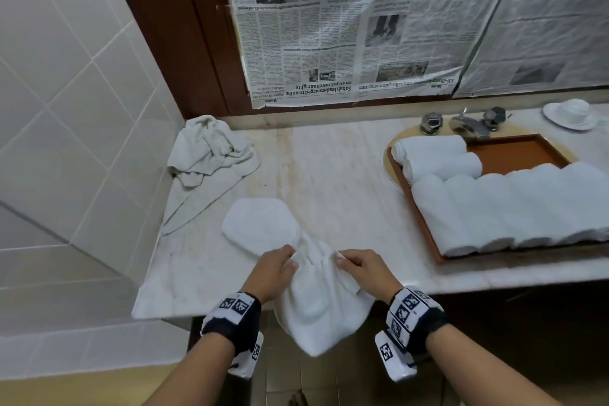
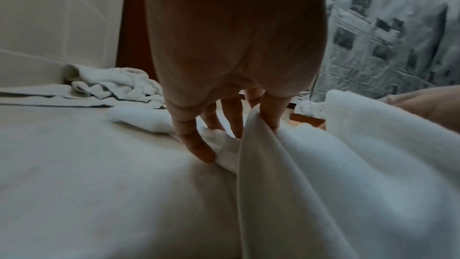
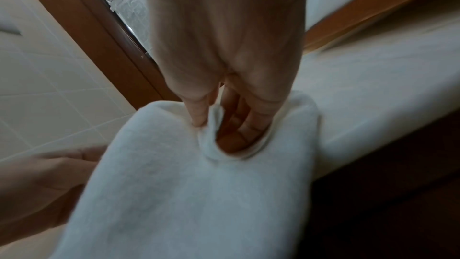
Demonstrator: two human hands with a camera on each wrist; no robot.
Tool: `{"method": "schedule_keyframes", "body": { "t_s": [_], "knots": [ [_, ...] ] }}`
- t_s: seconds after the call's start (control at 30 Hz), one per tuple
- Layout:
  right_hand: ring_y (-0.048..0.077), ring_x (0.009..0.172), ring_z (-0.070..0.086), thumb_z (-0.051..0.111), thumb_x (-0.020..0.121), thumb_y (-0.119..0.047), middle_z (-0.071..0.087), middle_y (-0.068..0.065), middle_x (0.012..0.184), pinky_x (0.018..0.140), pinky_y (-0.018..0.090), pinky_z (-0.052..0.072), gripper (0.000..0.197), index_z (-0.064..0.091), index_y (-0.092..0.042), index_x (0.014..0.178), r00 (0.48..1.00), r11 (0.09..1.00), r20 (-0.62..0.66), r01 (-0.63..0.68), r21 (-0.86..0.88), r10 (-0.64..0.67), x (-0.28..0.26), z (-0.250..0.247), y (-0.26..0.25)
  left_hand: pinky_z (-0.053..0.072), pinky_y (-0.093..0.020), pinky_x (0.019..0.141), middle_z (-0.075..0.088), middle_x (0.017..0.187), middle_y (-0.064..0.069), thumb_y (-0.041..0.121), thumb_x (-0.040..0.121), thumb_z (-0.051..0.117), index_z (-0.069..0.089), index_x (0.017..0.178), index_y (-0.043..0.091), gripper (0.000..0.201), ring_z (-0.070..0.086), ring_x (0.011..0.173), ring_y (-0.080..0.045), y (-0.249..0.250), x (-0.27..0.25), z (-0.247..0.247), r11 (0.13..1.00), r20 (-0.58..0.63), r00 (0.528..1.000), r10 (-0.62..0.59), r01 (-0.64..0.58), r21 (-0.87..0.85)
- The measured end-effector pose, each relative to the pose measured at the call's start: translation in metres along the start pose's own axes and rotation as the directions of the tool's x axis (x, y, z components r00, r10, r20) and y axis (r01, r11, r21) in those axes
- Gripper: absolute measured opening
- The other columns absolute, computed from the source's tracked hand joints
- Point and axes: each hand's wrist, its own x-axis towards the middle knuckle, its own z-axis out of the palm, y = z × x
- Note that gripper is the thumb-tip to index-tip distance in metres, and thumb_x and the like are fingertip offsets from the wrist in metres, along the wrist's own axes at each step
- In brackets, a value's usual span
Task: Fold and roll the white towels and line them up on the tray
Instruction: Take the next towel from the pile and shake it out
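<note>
A white towel (image 1: 318, 303) lies across the counter's front edge, its near part hanging down and its far end (image 1: 260, 227) flat on the marble. My left hand (image 1: 280, 264) pinches a fold of it on the left; in the left wrist view the fingers (image 2: 271, 113) curl over a raised edge of the towel (image 2: 323, 164). My right hand (image 1: 354, 264) pinches the towel's edge on the right; the right wrist view shows a thumb and fingers (image 3: 199, 113) closed on a small bunch of the towel (image 3: 174, 194). Several rolled towels (image 1: 514, 208) lie in rows on the brown tray (image 1: 517, 153).
A crumpled greyish towel (image 1: 211, 155) sits in the back left corner against the tiled wall. The tray rests over the sink, with the tap (image 1: 468, 125) behind it and a white cup and saucer (image 1: 571, 114) at the far right. Newspaper (image 1: 346, 26) covers the mirror.
</note>
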Motion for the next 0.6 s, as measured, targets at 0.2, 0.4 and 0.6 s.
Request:
{"method": "schedule_keyframes", "body": {
  "t_s": [0.2,0.4,0.6],
  "knots": [
    [0.000,0.103,0.065,0.058,0.095,-0.025,0.073,-0.022,0.100,0.096,0.030,0.050,0.021,0.077,-0.036,0.097,0.998,0.999,0.055,-0.021,0.035,0.019,-0.043,-0.015,0.023,0.045,-0.028,0.068,0.064,0.072,0.000,0.027,0.099,0.052,0.055,0.100,0.025,0.004,0.057,0.067,-0.010,0.023,-0.055,0.054,0.988,0.060,0.997,-0.042,0.050,-0.146],
    [0.002,0.103,0.066,0.060,0.097,-0.018,0.075,-0.013,0.100,0.098,0.028,0.050,0.019,0.078,-0.026,0.099,0.988,0.992,0.147,-0.057,0.110,0.041,-0.089,-0.034,0.027,0.041,-0.023,0.066,0.058,0.063,0.015,0.028,0.097,0.057,0.055,0.088,0.030,0.009,0.048,0.061,-0.002,0.037,-0.100,0.075,0.981,0.150,0.989,-0.003,0.031,-0.190],
    [-0.001,0.098,0.066,0.063,0.096,-0.020,0.075,-0.015,0.096,0.088,0.019,0.049,0.016,0.078,-0.025,0.096,0.991,0.998,0.127,0.045,0.042,-0.050,-0.107,-0.055,0.010,0.054,-0.032,0.084,0.072,0.092,0.004,0.033,0.096,0.057,0.064,0.098,0.024,0.012,0.067,0.091,-0.010,0.045,-0.105,0.037,0.952,-0.114,0.992,-0.057,0.020,-0.306]
  ]
}}
